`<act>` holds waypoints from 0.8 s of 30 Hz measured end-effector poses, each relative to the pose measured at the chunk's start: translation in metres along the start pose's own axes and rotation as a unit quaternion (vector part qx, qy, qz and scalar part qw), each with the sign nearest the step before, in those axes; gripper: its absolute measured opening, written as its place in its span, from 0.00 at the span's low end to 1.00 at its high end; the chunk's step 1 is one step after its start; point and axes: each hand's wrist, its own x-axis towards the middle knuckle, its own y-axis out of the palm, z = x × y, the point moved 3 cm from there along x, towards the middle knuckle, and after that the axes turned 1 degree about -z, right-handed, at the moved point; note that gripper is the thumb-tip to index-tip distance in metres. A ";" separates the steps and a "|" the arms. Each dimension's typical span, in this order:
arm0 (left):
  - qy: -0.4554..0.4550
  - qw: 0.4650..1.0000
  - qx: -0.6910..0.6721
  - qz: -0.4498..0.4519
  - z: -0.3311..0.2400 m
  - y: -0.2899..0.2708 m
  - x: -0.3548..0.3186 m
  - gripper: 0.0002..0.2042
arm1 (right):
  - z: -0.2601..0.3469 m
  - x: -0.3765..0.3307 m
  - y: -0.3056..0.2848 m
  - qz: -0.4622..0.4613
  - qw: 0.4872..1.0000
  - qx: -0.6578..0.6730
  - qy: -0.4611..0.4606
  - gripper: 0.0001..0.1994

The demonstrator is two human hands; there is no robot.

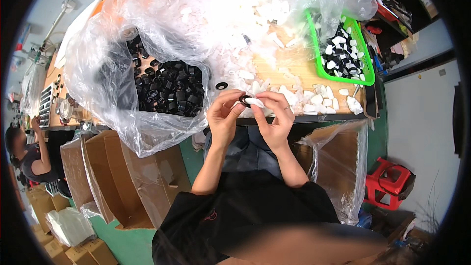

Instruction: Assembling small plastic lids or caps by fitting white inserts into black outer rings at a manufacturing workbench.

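My left hand (pixel 223 114) pinches a small black ring (pixel 244 99) between thumb and fingers. My right hand (pixel 277 115) holds a white plastic piece (pixel 255 102) against that ring, just above the wooden table's front edge (pixel 314 116). A heap of black rings (pixel 169 87) lies in a clear plastic bag to the left of my hands. Loose white pieces (pixel 314 99) are scattered on the table to the right, and one black ring (pixel 222 86) lies alone just beyond my left hand.
A green basket (pixel 343 76) at the far right holds assembled black-and-white parts. Open cardboard boxes lined with plastic (pixel 122 176) stand on the floor at the left and right. A red stool (pixel 390 182) is at the right. Another person (pixel 29 154) works at the far left.
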 end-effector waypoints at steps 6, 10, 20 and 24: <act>-0.044 0.995 -0.085 -0.016 0.002 -0.002 -0.003 0.12 | 0.002 0.000 0.001 0.008 0.999 -0.041 -0.016 0.07; -0.027 0.999 -0.022 -0.014 0.003 -0.003 -0.003 0.12 | 0.002 0.001 0.002 0.012 0.998 -0.049 -0.026 0.06; -0.020 0.996 0.086 -0.012 0.001 0.001 -0.001 0.14 | -0.003 0.001 0.003 0.049 0.997 -0.056 -0.026 0.11; -0.014 0.995 0.097 -0.012 0.005 -0.002 -0.002 0.13 | -0.014 -0.010 0.004 0.030 0.997 -0.036 0.066 0.12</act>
